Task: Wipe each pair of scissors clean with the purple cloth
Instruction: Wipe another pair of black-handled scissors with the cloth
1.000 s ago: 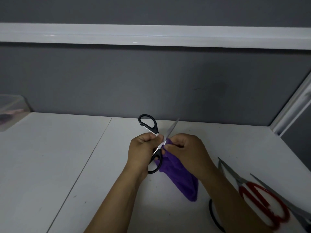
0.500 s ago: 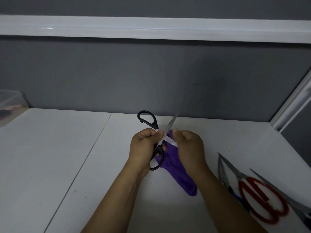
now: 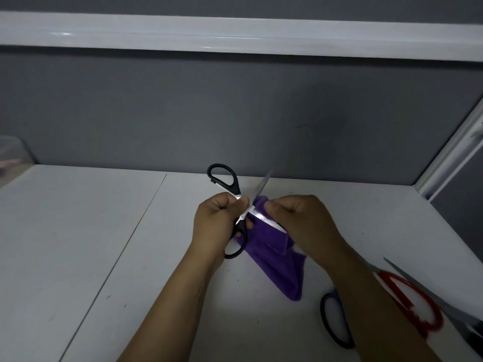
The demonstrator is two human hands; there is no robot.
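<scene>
We hold the black-handled scissors (image 3: 226, 182) spread wide above the bench (image 3: 78, 244). Our left hand (image 3: 218, 226) has its grip closed round the pivot and the lower handle loop. Our right hand (image 3: 303, 223) has its grip closed on the purple cloth (image 3: 271, 259), pinching it against the nearer blade, and the loose end trails down toward the bench.

To do this stroke well, we should wrap the fabric over the blade's back rather than its edge. Then we draw it from the pivot out to the tip, so the fingers never run into the sharp side. The left hand should stay firm so the blades cannot swing shut on the cloth. The other blade points up and away, bare, and probably wants the same pass.

The red-handled scissors (image 3: 410, 301) lie on the bench to our right. Beside them is a dark blue handle loop (image 3: 329, 325), its blades hidden behind our right forearm.
</scene>
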